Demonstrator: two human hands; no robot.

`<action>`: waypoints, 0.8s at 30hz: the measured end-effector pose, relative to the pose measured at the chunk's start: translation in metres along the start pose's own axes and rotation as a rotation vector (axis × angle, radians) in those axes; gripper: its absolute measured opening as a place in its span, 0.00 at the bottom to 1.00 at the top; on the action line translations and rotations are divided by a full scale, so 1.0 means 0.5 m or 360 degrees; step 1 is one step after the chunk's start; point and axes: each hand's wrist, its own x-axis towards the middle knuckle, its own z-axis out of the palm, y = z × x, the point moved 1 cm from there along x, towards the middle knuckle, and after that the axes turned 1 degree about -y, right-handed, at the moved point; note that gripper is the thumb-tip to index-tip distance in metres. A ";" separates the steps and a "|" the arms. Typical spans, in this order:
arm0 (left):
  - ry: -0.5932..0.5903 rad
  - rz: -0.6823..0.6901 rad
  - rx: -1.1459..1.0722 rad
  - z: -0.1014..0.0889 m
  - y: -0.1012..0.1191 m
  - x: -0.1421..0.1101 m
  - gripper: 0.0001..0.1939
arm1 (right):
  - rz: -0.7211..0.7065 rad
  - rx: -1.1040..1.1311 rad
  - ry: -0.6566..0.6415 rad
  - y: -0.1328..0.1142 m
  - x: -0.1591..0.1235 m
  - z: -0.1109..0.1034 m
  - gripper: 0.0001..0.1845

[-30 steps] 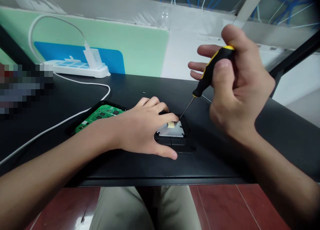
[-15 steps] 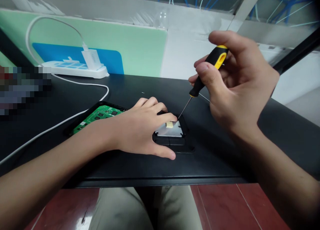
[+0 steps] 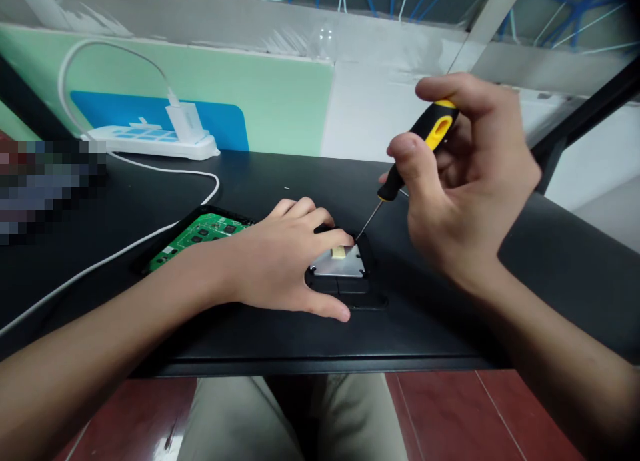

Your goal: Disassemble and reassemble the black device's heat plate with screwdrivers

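My right hand (image 3: 467, 181) is closed round a black and yellow screwdriver (image 3: 420, 151), pinching its handle between thumb and fingers. The thin shaft slants down to the far edge of a silver metal plate (image 3: 340, 264) set in a black casing (image 3: 367, 294). A small yellowish pad lies on the plate near the tip. My left hand (image 3: 285, 261) lies flat on the casing with fingers spread, pressing it to the black table (image 3: 300, 174). A green circuit board (image 3: 197, 234) shows inside the casing's left part, partly hidden by my wrist.
A white power strip (image 3: 150, 141) with a white charger (image 3: 184, 119) plugged in stands at the back left. Its white cable (image 3: 125, 247) runs across the table toward the front left. A green and blue partition stands behind. The table's front edge is just under my forearms.
My right hand has shifted its fingers along the screwdriver handle and moved slightly left, turning the handle. The tip stays at the plate's far edge. My left hand has not moved.
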 end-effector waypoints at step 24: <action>0.1060 -0.0715 -0.0171 -0.061 -0.040 0.004 0.20 | 0.0227 0.0303 -0.0094 0.048 -0.013 0.012 0.15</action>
